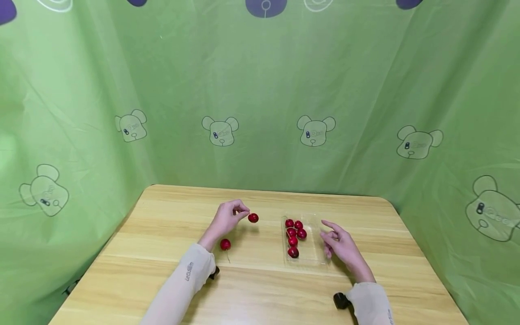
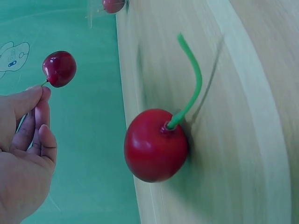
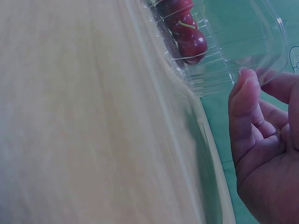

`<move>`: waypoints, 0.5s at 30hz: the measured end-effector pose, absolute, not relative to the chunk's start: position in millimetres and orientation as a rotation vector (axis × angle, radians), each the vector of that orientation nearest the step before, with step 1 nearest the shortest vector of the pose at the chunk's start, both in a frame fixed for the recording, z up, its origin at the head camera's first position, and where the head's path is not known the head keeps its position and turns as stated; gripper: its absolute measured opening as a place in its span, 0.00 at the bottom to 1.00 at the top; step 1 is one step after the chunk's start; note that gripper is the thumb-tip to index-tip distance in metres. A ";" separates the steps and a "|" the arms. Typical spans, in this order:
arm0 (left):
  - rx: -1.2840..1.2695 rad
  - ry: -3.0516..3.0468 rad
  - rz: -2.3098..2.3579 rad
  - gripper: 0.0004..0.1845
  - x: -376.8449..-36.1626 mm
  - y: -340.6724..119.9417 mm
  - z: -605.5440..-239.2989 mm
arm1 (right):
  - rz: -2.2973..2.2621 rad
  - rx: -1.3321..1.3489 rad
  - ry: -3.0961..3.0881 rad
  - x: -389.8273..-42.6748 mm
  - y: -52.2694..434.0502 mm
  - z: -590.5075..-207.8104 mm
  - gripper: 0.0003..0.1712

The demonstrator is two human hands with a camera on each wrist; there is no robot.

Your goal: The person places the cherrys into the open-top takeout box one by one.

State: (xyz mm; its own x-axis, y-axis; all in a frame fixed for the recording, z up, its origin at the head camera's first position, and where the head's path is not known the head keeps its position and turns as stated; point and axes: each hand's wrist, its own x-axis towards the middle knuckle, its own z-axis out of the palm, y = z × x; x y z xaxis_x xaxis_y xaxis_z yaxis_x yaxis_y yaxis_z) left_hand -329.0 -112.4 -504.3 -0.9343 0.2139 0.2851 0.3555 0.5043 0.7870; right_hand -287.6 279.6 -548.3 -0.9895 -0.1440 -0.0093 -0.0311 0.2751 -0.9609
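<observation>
- Head view: our left hand pinches the stem of a cherry, keeping the fruit clear of the surface, just right of the fingertips; our right hand rests loosely beside the clear tray.
- Left wrist: a second cherry lies loose near the wrist.
- Right wrist: relaxed fingers hold nothing, just beside the tray.

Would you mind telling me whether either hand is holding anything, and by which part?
The left hand pinches a cherry by its stem, between thumb and fingertips. The right hand holds nothing; it hovers beside the clear tray.
</observation>
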 end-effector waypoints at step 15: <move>-0.485 -2.566 -1.457 0.03 -326.3 -105.0 -501.8 | -1.823 -0.175 2.435 -287.2 279.4 -548.0 0.33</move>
State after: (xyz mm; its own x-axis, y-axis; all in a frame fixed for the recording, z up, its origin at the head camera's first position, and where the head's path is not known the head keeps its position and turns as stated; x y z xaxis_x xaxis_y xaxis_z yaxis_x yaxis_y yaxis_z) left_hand -326.3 -105.0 -501.8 -0.9363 0.2033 0.2862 0.3500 0.4760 0.8068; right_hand -287.2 279.4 -548.0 -0.9889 -0.1483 -0.0075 -0.0346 0.2792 -0.9596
